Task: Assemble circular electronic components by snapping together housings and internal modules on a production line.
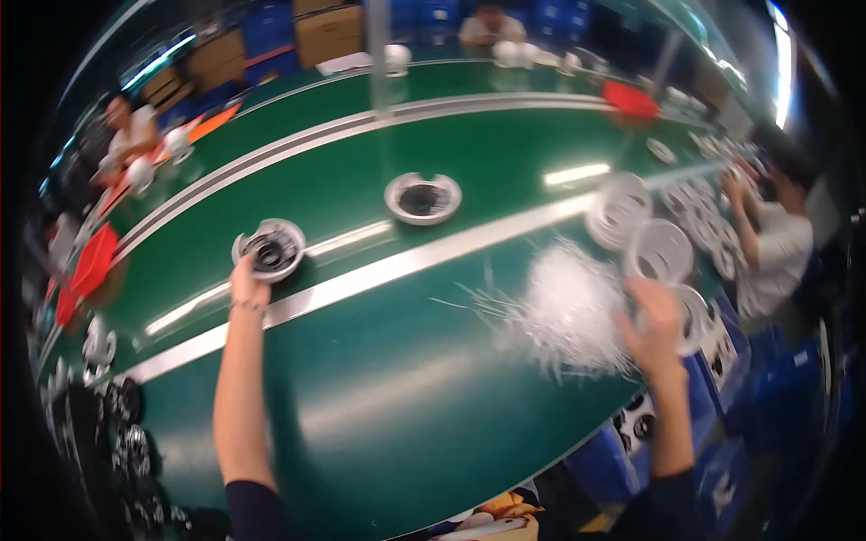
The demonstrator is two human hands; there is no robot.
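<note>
My left hand [248, 287] reaches to the green belt and grips the near rim of a round white housing [287, 236] with black parts inside it. A second white housing [424, 200] of the same kind, with a notch in its rim, sits farther right on the belt. My right hand [657, 326] is over the right side of the table, thumb and fingers apart, with nothing seen in it. It is beside a pile of thin, whitish plastic strips [573, 307] and in front of a white ring [693, 317]. Motion blurs its fingers somewhat.
More white rings [621, 209] stand behind the pile. Blue bins [713, 397] with black and white parts are below the right edge. Black parts [131, 442] line the left edge. A metal strip [361, 278] divides table and belt. Co-workers sit at the right, left and far side.
</note>
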